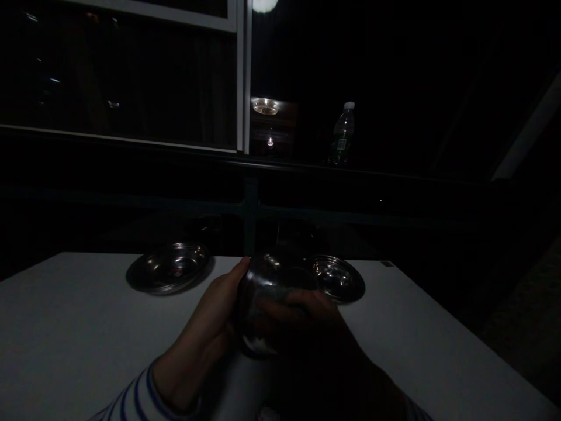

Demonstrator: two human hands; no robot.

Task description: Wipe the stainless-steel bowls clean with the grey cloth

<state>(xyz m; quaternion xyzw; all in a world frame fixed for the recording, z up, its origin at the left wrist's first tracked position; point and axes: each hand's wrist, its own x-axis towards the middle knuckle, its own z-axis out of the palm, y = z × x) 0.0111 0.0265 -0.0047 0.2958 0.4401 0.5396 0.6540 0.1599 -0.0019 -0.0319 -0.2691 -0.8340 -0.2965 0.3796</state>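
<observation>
A shiny metal bowl (276, 266) is held up over the white table, tilted in front of me. My left hand (214, 313) grips its left side, with the thumb near the upper edge. Against the bowl's near face, the bent fingers of my right hand (307, 316) press close. Deep shadow covers most of that hand, and whether a cloth or anything else lies under its fingers cannot be made out.
On the white table (87, 345), one metal dish (169, 269) sits at the back left and another metal dish (339, 280) behind my right hand. A clear plastic bottle (343, 134) with a white cap stands on the dark window ledge. The room is very dim.
</observation>
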